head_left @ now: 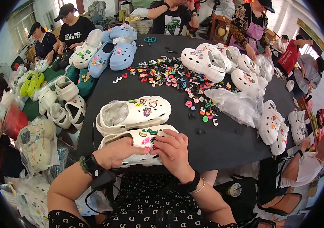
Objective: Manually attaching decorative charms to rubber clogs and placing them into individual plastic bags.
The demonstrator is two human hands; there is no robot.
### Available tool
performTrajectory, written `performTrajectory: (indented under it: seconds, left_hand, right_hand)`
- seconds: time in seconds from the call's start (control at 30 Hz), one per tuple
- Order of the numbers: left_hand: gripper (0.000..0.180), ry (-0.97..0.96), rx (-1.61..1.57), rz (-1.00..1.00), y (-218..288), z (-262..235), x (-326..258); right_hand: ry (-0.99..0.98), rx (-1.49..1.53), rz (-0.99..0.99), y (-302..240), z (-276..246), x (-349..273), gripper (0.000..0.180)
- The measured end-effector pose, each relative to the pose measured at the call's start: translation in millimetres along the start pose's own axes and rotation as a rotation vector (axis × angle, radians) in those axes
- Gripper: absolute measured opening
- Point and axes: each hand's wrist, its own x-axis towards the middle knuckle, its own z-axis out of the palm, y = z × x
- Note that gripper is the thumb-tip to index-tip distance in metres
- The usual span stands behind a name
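Gripping the near white clog (136,139) at the front edge of the table, the left hand (117,152) lies over its foot opening, the thumb stretched along the upper toward the toe; its other fingers are mostly hidden, apparently inside the shoe. The right hand (172,152) arches over the toe from the other side, fingers bent and tips drawn together near the left thumb. Something dark shows at those fingertips, but I cannot tell whether they pinch a charm or only press on one. Both wrists are bent inward, with a dark watch (91,164) on the left and a black band (191,183) on the right.

Just beyond lies the far white clog (131,114), charms on its upper and crumpled clear plastic (115,113) filling its opening. Past it spreads a heap of charms (169,74), too jumbled to sort singly, beside a clear plastic bag (238,105) on the dark table (217,154).

Lettering shows on a co-worker's black shirt (77,33) and repeats over the wearer's dark dress (150,207). The person opposite is cut off by the upper edge, and bagged clogs (38,142) at left blur behind film.
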Motion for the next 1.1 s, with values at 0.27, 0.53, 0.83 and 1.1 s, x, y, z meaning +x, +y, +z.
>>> performTrajectory:
  seconds: [0.27,0.53,0.83,1.1]
  left_hand:
    - [0.04,0.025,-0.029,0.003,-2,2,1]
    - [0.041,0.033,-0.031,0.054,-2,3,3]
    - [0.037,0.046,-0.06,0.106,-6,8,1]
    - [0.036,0.08,-0.021,0.113,-6,12,2]
  right_hand:
    - [0.133,0.054,-0.031,0,11,-3,0.024]
    - [0.155,0.152,0.197,-11,15,3,0.007]
    - [0.168,0.275,0.33,-14,18,6,0.008]
    - [0.18,0.296,0.369,-10,21,10,0.007]
